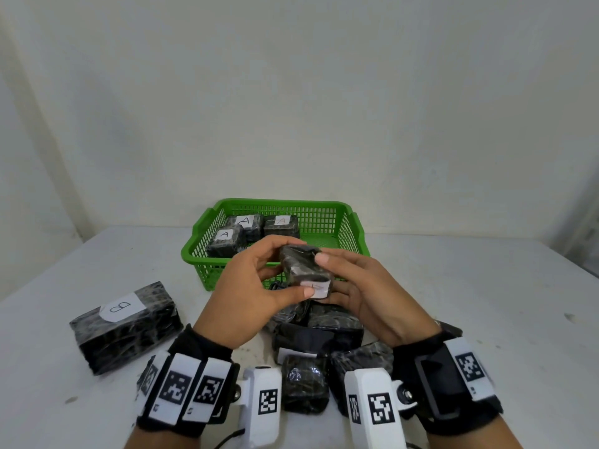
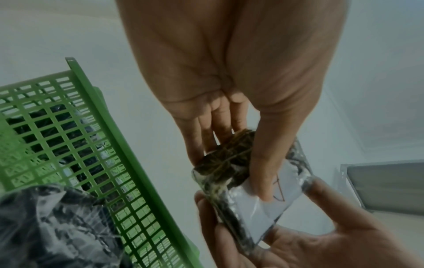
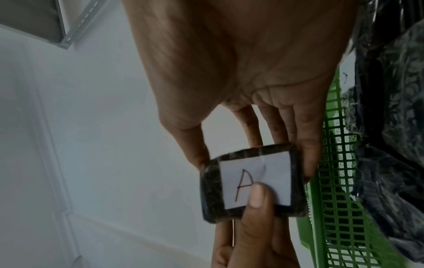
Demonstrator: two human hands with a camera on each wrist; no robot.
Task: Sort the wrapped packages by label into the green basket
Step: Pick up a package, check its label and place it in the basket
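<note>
Above the green plastic lattice basket point(image 1: 324, 218): small black film-wrapped package point(image 1: 304, 270) labelled A, pinched by left hand point(image 1: 249, 286) and right hand point(image 1: 366, 293). Slippery film, fingertip grip only. Could slip onto unsorted pile point(image 1: 324, 351) below.

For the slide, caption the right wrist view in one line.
Both hands, right hand and left hand, hold a wrapped package labelled A beside the green basket.

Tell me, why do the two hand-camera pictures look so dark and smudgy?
Head view: bright and even, though the held package is slightly smeared. Left wrist view: dim, greenish, the green basket soft-edged. Right wrist view: dim too, hand in shade against the pale wall, yet the label still reads A.
</note>
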